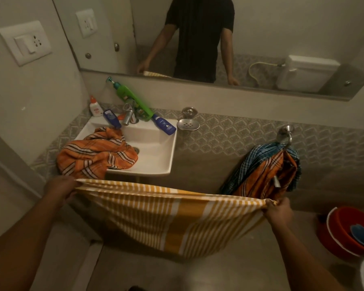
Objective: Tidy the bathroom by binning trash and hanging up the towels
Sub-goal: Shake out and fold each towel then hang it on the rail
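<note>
A yellow and white striped towel [166, 215] hangs stretched between my two hands in front of the sink. My left hand [61, 189] grips its left top corner and my right hand [278, 210] pinches its right top corner. An orange plaid towel [95, 154] lies crumpled over the left side of the white sink [162, 156]. On the wall to the right, a metal towel ring [285, 135] carries a blue checked towel [248, 164] and an orange one [263, 177] bunched together.
Bottles crowd the back of the sink: a green pump bottle [132, 101], two blue bottles [164, 123] and a small white one [95, 108]. A steel soap dish [188, 123] is fixed to the wall. A red bucket [345, 232] stands on the floor at the right.
</note>
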### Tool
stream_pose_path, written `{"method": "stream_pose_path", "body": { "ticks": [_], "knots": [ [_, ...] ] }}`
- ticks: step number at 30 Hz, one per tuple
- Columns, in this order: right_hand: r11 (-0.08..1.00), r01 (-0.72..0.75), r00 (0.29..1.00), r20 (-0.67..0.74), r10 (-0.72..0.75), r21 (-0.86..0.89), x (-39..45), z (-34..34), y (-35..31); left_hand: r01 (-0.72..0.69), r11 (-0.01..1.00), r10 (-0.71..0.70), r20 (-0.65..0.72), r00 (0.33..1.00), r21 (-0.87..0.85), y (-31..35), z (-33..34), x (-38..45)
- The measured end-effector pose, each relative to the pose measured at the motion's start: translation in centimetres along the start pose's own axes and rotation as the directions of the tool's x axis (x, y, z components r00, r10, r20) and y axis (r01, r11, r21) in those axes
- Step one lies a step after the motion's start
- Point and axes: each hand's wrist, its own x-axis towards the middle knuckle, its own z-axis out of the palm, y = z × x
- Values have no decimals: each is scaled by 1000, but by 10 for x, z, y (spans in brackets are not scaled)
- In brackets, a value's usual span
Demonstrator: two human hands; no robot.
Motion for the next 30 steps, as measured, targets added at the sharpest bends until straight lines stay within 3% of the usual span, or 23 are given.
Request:
{"method": "stream_pose_path", "body": {
  "ticks": [2, 3, 6, 8, 13, 18, 22, 26, 30],
  "knots": [
    [1000, 0, 1000, 3, 0, 14, 4, 0, 3, -107, 982, 111, -22, 994, 154, -3, -5, -5],
    [1000, 1, 1000, 6, -1, 26, 5, 0, 4, -103, 982, 100, 29, 995, 159, -3, -8, -6],
    [998, -11, 1000, 25, 10, 62, 8, 0, 8, 34, 994, -65, 307, 950, 105, -1, -22, -13],
    [996, 2, 999, 41, -6, 94, 9, 2, 10, 69, 991, -109, 402, 909, 112, 4, -33, -21],
    [985, 15, 996, 82, -30, 174, -1, 23, 13, 147, 982, -116, 233, 965, -118, 20, -40, -23],
    [985, -68, 995, 79, 56, 161, 0, 34, 29, 332, 920, -242, 364, 899, -207, 31, -46, -36],
    [984, -22, 997, 76, 9, 176, -1, 30, 32, 285, 907, -135, 428, 894, -309, 29, -59, -34],
    [981, 77, 994, 66, -90, 177, -4, 26, 22, 134, 902, 5, 322, 947, -410, 22, -61, -28],
    [973, 78, 989, 105, -103, 216, -7, 36, 9, 9, 952, -6, 11, 1000, -305, 14, -49, -19]
  ]
}}
